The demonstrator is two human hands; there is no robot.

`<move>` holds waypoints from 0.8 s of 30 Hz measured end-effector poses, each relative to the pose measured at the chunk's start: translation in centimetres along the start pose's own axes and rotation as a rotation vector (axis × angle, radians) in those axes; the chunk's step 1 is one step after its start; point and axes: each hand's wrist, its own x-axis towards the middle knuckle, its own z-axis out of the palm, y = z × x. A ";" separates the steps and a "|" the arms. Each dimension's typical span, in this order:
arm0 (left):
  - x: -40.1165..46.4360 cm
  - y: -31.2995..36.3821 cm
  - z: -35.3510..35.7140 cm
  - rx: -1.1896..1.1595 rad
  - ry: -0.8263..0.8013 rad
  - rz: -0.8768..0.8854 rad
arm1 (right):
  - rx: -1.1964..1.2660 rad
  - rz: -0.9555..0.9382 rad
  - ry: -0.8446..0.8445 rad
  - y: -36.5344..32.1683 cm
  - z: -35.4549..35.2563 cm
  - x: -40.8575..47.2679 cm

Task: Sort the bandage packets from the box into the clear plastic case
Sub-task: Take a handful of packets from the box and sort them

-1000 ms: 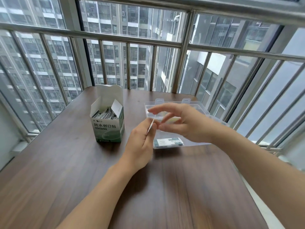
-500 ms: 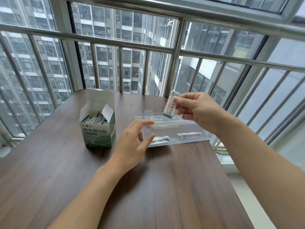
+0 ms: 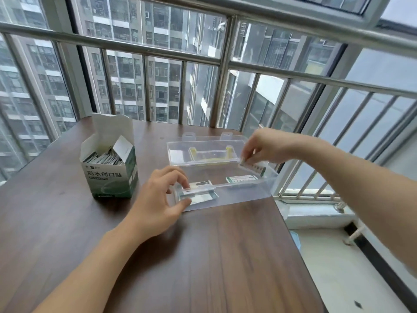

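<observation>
The open green and white bandage box (image 3: 108,175) stands at the left of the table, with several packets upright inside. To its right lies the clear plastic case (image 3: 243,197), its lid (image 3: 178,152) folded back. Two packets lie flat in the case, one at the left (image 3: 200,197) and one at the right (image 3: 241,178). My right hand (image 3: 264,146) pinches a third packet (image 3: 255,166) low over the case's right end. My left hand (image 3: 158,199) holds the case's front left corner between thumb and index finger.
The brown wooden table (image 3: 203,256) ends just right of the case, whose right corner reaches that edge. Beyond the edge the floor (image 3: 338,267) lies well below. A metal window railing (image 3: 223,62) runs close behind the table's far side.
My right hand has brought the packet down from above the lid to the case's right end. My left hand has moved forward and taken hold of the case's front left corner.
</observation>
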 end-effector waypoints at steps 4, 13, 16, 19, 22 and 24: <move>-0.4 -0.3 0.1 0.007 -0.042 0.009 | -0.184 -0.071 -0.047 -0.4 3.7 1.9; -0.4 -0.4 0.3 0.014 -0.046 0.011 | -0.308 -0.030 0.186 -0.6 5.5 2.0; -0.4 -0.5 0.3 0.017 -0.043 0.010 | -0.179 0.007 0.055 -0.9 5.2 1.5; -0.4 -0.4 0.3 0.025 -0.041 0.002 | -0.196 0.017 -0.022 -0.9 5.4 1.8; -0.4 -0.4 0.3 0.023 -0.043 -0.004 | -0.234 -0.001 -0.050 -1.0 5.3 2.3; -0.4 -0.4 0.3 0.019 -0.041 -0.002 | -0.300 -0.030 -0.047 -1.2 5.2 2.5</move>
